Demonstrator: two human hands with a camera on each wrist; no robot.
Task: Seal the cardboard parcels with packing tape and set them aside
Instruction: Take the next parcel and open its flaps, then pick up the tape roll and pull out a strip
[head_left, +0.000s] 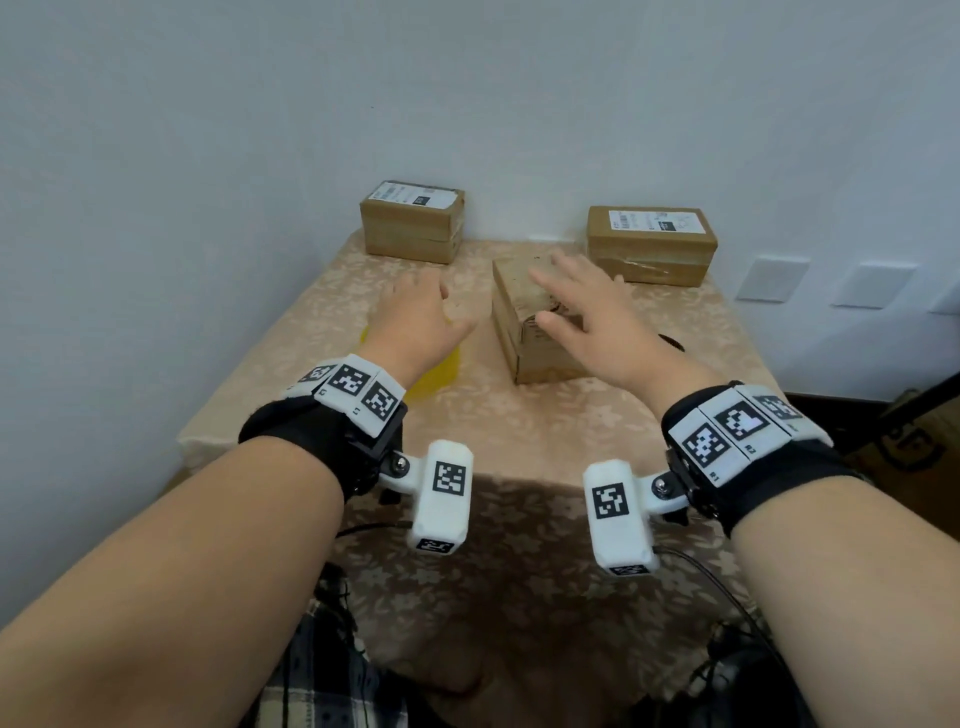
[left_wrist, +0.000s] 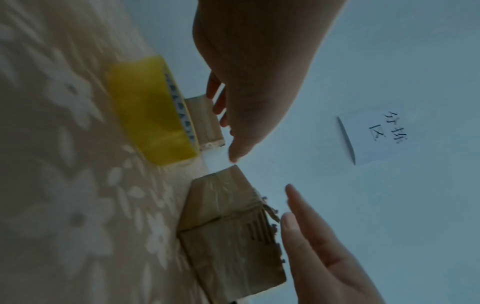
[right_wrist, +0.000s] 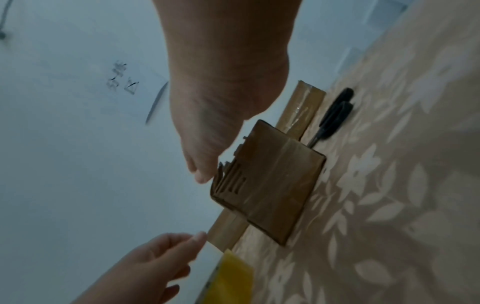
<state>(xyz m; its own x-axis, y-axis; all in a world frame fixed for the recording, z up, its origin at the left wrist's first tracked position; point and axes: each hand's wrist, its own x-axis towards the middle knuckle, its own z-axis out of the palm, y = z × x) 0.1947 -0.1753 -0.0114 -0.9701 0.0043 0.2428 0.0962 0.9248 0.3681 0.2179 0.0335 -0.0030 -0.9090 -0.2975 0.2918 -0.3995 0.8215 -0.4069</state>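
Note:
A small worn cardboard parcel (head_left: 519, 338) (left_wrist: 228, 236) (right_wrist: 270, 185) lies in the middle of the table, its top edge torn. My right hand (head_left: 582, 306) (right_wrist: 215, 102) hovers over it with fingers spread, fingertips close to the top; whether they touch is unclear. A yellow roll of packing tape (head_left: 434, 382) (left_wrist: 148, 111) (right_wrist: 233, 277) lies to the parcel's left. My left hand (head_left: 415, 312) (left_wrist: 246, 92) is just above the roll, fingers relaxed, holding nothing. Two labelled parcels stand at the back, one left (head_left: 413, 221), one right (head_left: 652, 244).
The table (head_left: 519, 441) has a beige floral cloth and stands against a white wall. Black-handled scissors (right_wrist: 335, 115) (head_left: 672, 343) lie right of the middle parcel. A handwritten paper note (left_wrist: 376, 135) hangs on the wall. Wall sockets (head_left: 774, 280) are at the right.

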